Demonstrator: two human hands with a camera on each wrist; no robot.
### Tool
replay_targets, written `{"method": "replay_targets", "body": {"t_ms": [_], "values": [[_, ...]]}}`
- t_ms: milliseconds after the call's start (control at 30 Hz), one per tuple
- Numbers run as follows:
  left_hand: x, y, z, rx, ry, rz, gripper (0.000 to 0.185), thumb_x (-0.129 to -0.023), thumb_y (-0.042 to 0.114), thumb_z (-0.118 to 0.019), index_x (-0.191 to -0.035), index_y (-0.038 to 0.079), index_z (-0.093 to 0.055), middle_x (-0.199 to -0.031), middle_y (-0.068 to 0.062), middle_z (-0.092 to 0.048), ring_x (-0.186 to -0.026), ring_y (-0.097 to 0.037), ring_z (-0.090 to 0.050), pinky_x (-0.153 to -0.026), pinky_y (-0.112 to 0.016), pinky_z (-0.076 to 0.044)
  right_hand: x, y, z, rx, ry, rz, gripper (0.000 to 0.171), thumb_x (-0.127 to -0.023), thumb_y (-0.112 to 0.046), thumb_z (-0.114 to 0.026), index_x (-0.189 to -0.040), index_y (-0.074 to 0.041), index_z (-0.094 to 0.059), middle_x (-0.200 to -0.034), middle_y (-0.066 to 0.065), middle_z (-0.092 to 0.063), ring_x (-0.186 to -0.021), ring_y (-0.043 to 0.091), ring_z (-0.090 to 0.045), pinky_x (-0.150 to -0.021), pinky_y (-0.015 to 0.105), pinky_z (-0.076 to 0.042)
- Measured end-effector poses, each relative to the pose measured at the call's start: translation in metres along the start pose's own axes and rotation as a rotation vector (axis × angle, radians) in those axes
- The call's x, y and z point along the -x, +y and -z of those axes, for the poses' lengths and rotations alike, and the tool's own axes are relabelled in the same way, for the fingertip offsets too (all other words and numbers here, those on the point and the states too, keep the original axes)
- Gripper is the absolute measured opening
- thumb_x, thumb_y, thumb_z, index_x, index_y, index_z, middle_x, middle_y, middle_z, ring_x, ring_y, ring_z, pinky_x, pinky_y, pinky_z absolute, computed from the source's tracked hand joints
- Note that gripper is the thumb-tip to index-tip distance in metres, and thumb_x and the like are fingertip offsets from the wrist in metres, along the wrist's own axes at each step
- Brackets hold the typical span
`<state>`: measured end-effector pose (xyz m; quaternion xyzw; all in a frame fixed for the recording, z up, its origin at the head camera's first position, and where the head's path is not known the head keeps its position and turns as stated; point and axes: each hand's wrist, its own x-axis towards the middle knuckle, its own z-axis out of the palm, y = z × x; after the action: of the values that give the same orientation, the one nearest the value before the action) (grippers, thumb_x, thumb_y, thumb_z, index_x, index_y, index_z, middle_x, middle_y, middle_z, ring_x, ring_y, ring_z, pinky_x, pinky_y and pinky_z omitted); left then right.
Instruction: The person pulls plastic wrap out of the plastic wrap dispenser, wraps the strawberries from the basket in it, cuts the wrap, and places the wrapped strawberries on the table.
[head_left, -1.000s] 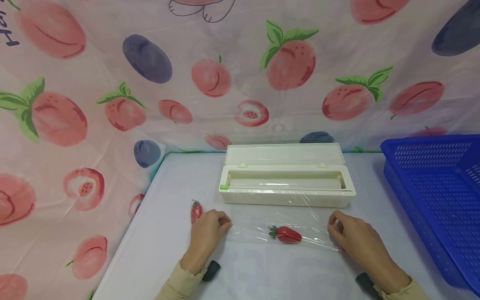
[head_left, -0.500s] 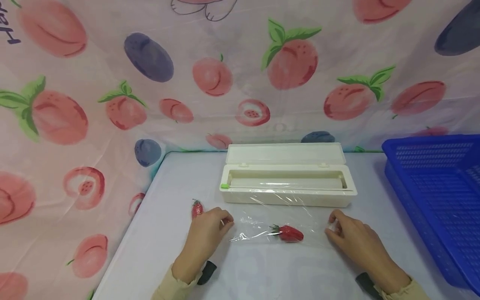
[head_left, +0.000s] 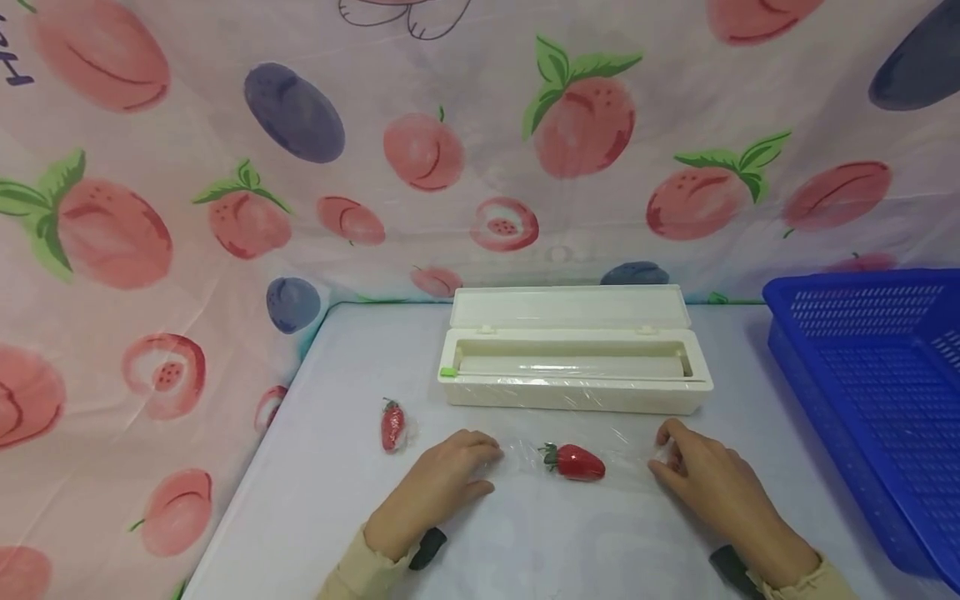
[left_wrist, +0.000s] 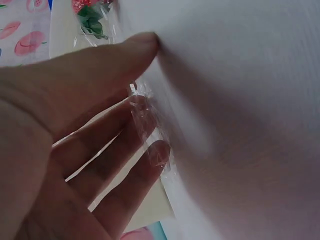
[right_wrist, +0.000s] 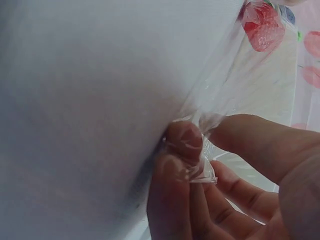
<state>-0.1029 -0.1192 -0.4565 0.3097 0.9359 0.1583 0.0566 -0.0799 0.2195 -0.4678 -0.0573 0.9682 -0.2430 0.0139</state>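
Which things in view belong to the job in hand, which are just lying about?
Likely in the job:
clear film, touched by both hands
left hand
right hand
strawberry between the hands
open box with the film roll

Apparently just lying about:
other strawberry, at left
blue basket, at right
patterned cloth behind

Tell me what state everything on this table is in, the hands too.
Clear film: pulled out past the box's front
Center strawberry: lying on its side
Left hand: touching the film, thumb apart
Right hand: pinching the film
Left strawberry: wrapped
White box: lid open
Blue basket: upright, partly out of frame
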Motion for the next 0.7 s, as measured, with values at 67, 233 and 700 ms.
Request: {"method": "replay_targets", "body": {"t_ms": [67, 233, 700], "values": [[-0.001, 0.000, 0.000, -0.001, -0.002, 0.013, 0.039, -0.081, 0.016, -0.083, -0.117, 0.009, -0.071, -0.122, -0.001, -0.067, -0.115, -0.017, -0.060, -0.096, -0.031, -0.053, 0.001, 0.000, 0.000, -0.001, 0.008, 0.006, 0.027, -0.082, -0.016, -0.079, -0.097, -0.009, -0.058, -0.069, -0.007, -0.056, -0.059, 0.010, -0.048, -0.050, 0.031, -0.039], [-0.003, -0.002, 0.001, 0.004, 0.004, 0.029, 0.029, -0.082, 0.016, -0.082, -0.110, 0.009, -0.075, -0.116, 0.001, -0.069, -0.111, -0.016, -0.062, -0.094, -0.030, -0.054, 0.001, 0.000, 0.000, -0.012, 0.021, 0.013, 0.027, -0.081, -0.015, -0.079, -0.097, -0.009, -0.058, -0.071, -0.007, -0.056, -0.061, 0.010, -0.049, -0.051, 0.031, -0.039], [0.007, -0.006, -0.001, -0.123, 0.107, -0.094, 0.020, -0.084, 0.002, -0.075, -0.098, 0.015, -0.080, -0.112, 0.002, -0.074, -0.103, -0.014, -0.065, -0.088, -0.029, -0.055, 0.002, -0.003, -0.001, 0.014, 0.057, 0.025, 0.033, -0.077, -0.011, -0.083, -0.095, -0.009, -0.055, -0.081, 0.002, -0.050, -0.064, 0.014, -0.047, -0.052, 0.031, -0.039]]}}
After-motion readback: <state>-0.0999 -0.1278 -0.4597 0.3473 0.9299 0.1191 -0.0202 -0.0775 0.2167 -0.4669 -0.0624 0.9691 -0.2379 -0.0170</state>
